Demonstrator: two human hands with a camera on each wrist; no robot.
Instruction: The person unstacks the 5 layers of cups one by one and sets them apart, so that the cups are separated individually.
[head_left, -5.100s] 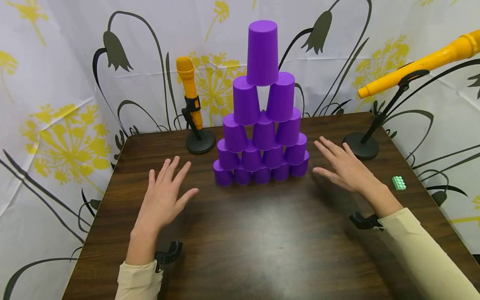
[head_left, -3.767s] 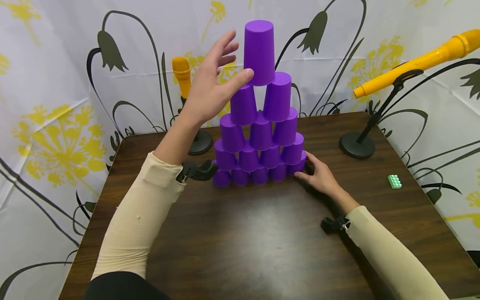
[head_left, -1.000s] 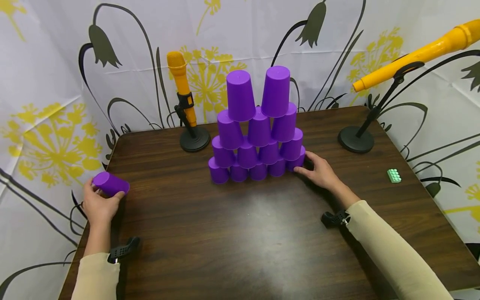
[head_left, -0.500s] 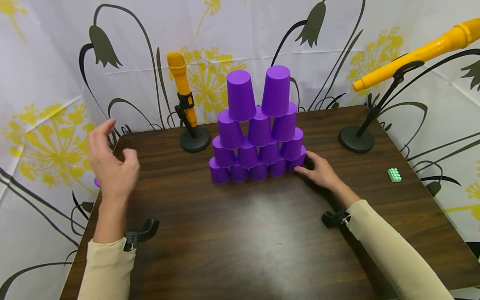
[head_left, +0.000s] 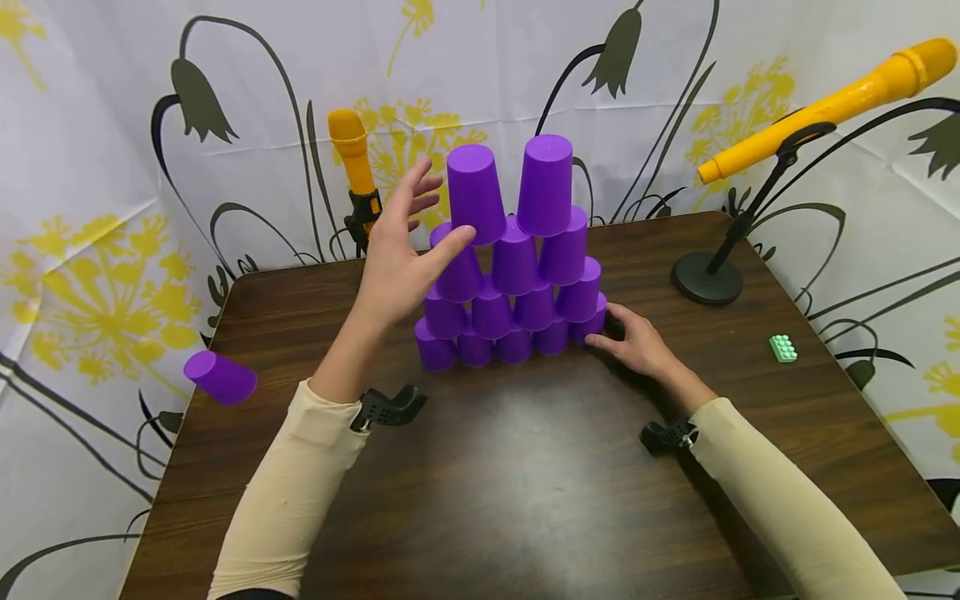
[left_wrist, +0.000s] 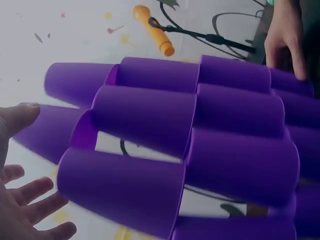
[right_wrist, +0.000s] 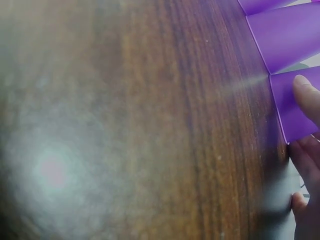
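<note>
A pyramid of purple cups (head_left: 513,254), all upside down, stands toward the back of the table, with two cups in its top row. My left hand (head_left: 393,271) is beside the upper left cup (head_left: 474,196), fingers spread and thumb stretched out in front of it. In the left wrist view the thumb and fingers frame the top cups without closing on them. At the pyramid's foot my right hand (head_left: 637,340) holds the lower right cup (right_wrist: 295,107), thumb on its near side and fingers at its outer side. A lone purple cup (head_left: 220,377) lies near the table's left edge.
A yellow microphone (head_left: 351,150) on a black stand is behind my left hand. Another yellow microphone (head_left: 828,110) leans on a stand with a round black base (head_left: 707,277) at the back right. A green toy brick (head_left: 783,348) lies near the right edge.
My left hand took the single top cup, put it down at the table's left and came back to the pyramid. My right hand moved in to the lower right cup and stayed there.
</note>
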